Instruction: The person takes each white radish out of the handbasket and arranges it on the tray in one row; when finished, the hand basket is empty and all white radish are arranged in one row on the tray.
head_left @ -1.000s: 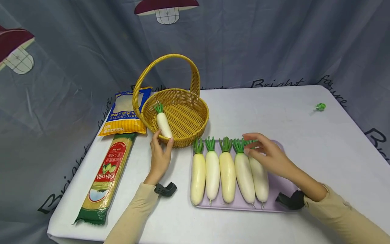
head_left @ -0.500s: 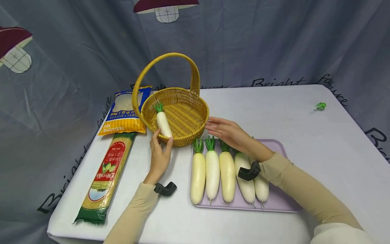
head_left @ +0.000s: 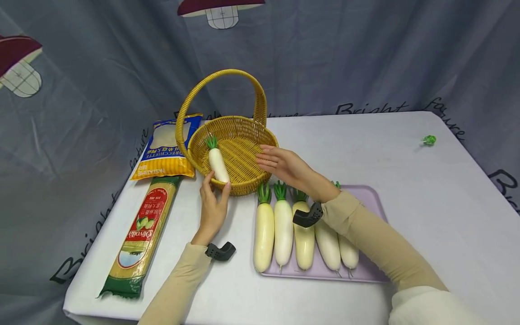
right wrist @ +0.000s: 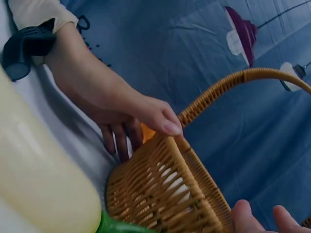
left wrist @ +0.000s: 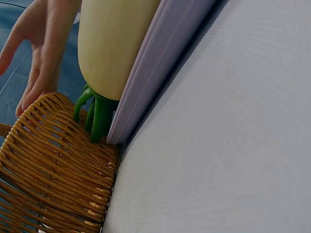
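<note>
A wicker basket [head_left: 243, 185] with a tall arched handle stands left of centre. One white radish [head_left: 218, 164] with green leaf stubs lies inside, along its left side. My left hand [head_left: 213, 210] holds the near rim; in the right wrist view its thumb rests over the edge, with the fingers against the outer wall. My right hand [head_left: 290, 169] reaches over the basket's right side, fingers straight and holding nothing. Several white radishes [head_left: 264, 239] lie side by side on a lilac tray [head_left: 369, 198], under the right forearm.
Left of the basket lie a blue and yellow pasta bag [head_left: 164, 158] and a long spaghetti packet [head_left: 142, 234]. A small green leafy piece [head_left: 429, 140] sits at the table's far right. A grey curtain [head_left: 325, 54] hangs behind the white table [head_left: 447, 225].
My right hand has moved left from the rightmost radishes on the tray to over the basket's right side, its fingers straightening. The left hand has stayed on the basket rim.
</note>
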Available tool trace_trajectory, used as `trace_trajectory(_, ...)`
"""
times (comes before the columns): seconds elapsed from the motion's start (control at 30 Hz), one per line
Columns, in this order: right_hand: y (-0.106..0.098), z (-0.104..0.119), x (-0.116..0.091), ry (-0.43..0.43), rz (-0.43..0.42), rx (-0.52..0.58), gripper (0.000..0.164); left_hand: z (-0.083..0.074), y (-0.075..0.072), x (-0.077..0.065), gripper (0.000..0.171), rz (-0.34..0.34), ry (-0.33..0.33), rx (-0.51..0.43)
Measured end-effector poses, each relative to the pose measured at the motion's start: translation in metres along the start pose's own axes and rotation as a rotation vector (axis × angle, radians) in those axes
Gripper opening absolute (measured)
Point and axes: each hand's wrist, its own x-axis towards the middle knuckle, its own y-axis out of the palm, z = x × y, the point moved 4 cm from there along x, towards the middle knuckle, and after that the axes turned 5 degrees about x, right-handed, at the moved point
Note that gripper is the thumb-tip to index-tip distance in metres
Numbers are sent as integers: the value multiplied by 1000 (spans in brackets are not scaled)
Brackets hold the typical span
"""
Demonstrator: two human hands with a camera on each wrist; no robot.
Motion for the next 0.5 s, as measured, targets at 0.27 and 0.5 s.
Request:
trace_trajectory(0.27,20,-15,41,-3,-75,-79,55,0,-1,0,60,-11,2,-3)
trace_trajectory(0.5,26,-26,72,-16,-181,-159,56,-2,-1,0,61,-9,4,0)
